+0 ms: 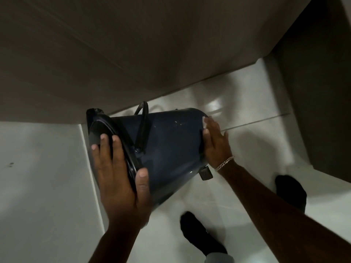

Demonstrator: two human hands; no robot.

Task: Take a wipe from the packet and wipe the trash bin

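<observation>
At frame centre, a dark blue round metal trash bin (171, 145) with a black lid (112, 147) and black handle (142, 128) is tipped on its side above the pale tiled floor (256, 118). The white wipe (205, 122) is mostly hidden. The left hand (117, 173) grips the lid rim, fingers spread; the right hand (216, 143) presses the wipe flat against the bin's base end.

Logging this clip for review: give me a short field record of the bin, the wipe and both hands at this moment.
bin: dark blue trash bin, tipped on its side, held off the white floor
lid: black lid, closed, facing left
left hand: left hand spread over the lid and rim
right hand: right hand flat against the base end
wipe: white wipe under the right fingertips, mostly hidden
packet: not in view
</observation>
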